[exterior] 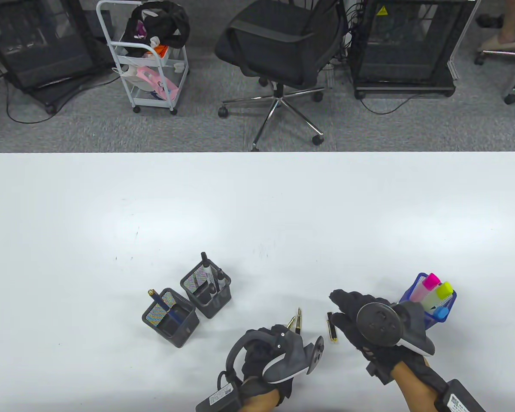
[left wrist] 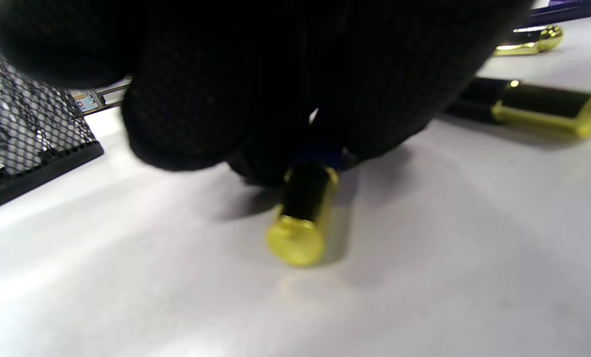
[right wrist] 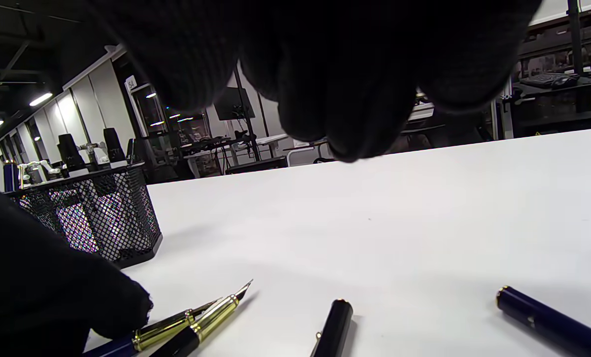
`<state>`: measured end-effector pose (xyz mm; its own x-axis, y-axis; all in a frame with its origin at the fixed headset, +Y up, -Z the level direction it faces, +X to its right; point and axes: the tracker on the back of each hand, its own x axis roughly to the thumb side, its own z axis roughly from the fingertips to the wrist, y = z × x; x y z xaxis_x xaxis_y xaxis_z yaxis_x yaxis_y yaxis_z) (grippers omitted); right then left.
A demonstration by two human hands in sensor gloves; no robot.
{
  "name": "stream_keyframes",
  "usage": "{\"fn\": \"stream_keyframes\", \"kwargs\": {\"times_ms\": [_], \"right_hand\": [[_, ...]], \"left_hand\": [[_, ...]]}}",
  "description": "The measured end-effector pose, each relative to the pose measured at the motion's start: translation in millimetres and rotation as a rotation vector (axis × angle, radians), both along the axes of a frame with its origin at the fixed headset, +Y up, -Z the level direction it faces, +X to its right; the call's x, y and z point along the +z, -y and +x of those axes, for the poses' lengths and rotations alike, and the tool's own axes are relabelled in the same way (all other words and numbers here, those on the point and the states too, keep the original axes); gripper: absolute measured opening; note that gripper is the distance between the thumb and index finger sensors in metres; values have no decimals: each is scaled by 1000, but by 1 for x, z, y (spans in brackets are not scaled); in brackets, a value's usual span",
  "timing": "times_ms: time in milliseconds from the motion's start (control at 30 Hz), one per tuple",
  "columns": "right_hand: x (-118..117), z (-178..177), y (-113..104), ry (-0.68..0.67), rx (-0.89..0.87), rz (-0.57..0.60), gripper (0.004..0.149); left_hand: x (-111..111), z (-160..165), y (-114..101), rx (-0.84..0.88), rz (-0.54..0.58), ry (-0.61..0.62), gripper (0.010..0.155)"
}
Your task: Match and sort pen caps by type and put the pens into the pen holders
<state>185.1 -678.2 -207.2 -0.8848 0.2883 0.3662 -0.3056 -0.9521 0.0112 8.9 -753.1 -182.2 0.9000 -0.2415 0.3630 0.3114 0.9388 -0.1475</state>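
Left hand [exterior: 279,343] gripping fountain pen [left wrist: 303,218] (nib out), right hand [exterior: 360,315] hovering

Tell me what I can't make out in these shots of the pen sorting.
- Left hand: in the table view the tracker covers its fingers; in the left wrist view the glove hides most of the pen under it, and the picture is blurred.
- Right hand: the table view does not show whether it touches the black cap.
- Blue pen: cut off by the right wrist view's edge.
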Motion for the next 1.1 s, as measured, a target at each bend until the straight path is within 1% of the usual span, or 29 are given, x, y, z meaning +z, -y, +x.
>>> {"fn": "stream_keyframes", "kwargs": {"times_ms": [167, 267, 467, 600, 667, 767, 1000, 1100], "right_hand": [[-1, 2, -1, 8, -7, 4, 56], [-1, 2, -1, 9, -7, 8, 56], [0, 2, -1, 6, -10, 12, 56], [0, 3, -2, 6, -16, 17, 56], [0, 3, -2, 5, -17, 20, 56], [1, 4, -2, 5, -19, 23, 56], [1, 3, -2, 5, -18, 24, 56], [1, 3, -2, 6, -16, 23, 56]], "left_hand": [[-3, -10, -6, 56, 6, -36, 61], [-6, -20, -17, 137, 12, -78, 62], [-6, -36, -37, 318, 14, -89, 62], [-5, -46, -50, 449, 42, -65, 61], [-4, -50, -55, 543, 65, -26, 60], [-2, -55, -62, 615, 110, 32, 60], [1, -61, -71, 721, 166, 129, 57], [2, -62, -72, 721, 180, 123, 55]]}}
